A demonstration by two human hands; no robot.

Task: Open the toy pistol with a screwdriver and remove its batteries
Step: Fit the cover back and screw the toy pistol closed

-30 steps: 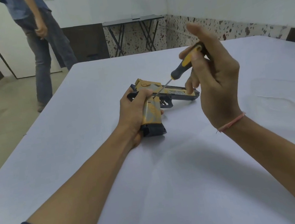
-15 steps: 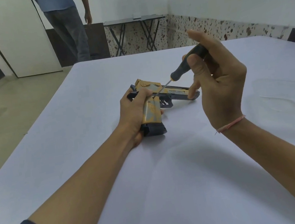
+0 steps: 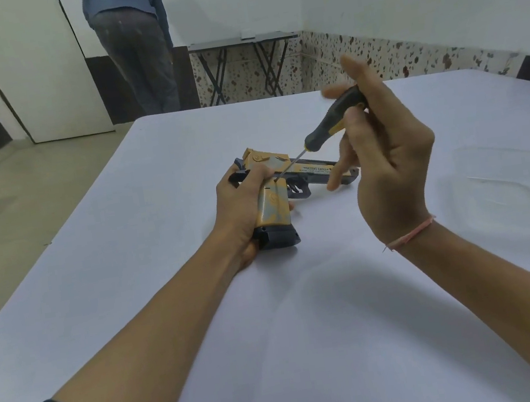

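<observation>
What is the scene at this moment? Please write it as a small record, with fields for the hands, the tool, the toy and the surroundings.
left hand: grips the toy pistol by its grip; the pistol lies on the white table
right hand: holds the screwdriver by its handle
screwdriver tip: set on the top of the pistol's grip, shaft slanted
stage: pistol not yet opened
clear container: on the table, at the right
background: a standing person; a folding table
</observation>
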